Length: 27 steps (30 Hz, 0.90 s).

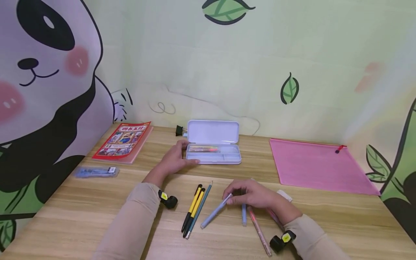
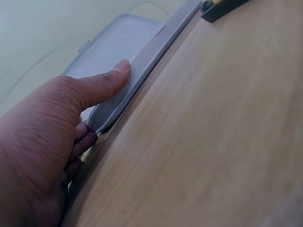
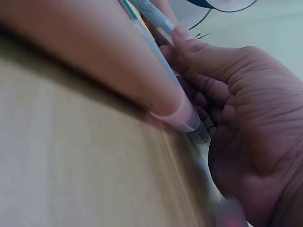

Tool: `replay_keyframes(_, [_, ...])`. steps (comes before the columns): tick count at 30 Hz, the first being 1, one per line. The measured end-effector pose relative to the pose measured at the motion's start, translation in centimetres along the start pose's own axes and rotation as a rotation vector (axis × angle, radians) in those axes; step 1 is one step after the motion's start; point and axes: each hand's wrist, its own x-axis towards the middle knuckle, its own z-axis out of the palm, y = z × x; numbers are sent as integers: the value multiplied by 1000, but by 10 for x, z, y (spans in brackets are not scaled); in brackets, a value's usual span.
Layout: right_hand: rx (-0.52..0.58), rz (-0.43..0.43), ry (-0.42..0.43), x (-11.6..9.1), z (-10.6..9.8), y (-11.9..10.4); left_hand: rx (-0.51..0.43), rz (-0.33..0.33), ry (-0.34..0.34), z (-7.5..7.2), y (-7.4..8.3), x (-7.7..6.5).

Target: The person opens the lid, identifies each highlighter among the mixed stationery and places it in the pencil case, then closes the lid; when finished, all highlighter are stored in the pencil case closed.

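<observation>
At the back of the table lies a white pencil case with its lid raised and a few slim pens in its long compartment. My left hand grips the case's left end, thumb on the front edge and fingers around the side. In front of it, my right hand pinches a light blue pen near its upper end, the pen slanting down to the left. Below that hand lie another blue pen and a pink pen; a second pinkish pen is partly hidden by the wrist.
Two yellow-and-black pens and a blue pencil lie between my arms. A white block sits behind my right wrist. A pink zip pouch lies right; a red booklet and a clear blue packet lie left.
</observation>
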Motion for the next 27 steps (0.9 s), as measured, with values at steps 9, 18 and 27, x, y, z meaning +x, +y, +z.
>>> replay_keyframes(9, [92,13,104,1,-1,3,-7,13,-5,-4,2,-1])
replay_keyframes(18, [206,57,175,4,-3,1,6,19,4,-7,2,-1])
replay_keyframes(27, [217,77,308,23,-14,-36,-9,19,-8,-2,0,-1])
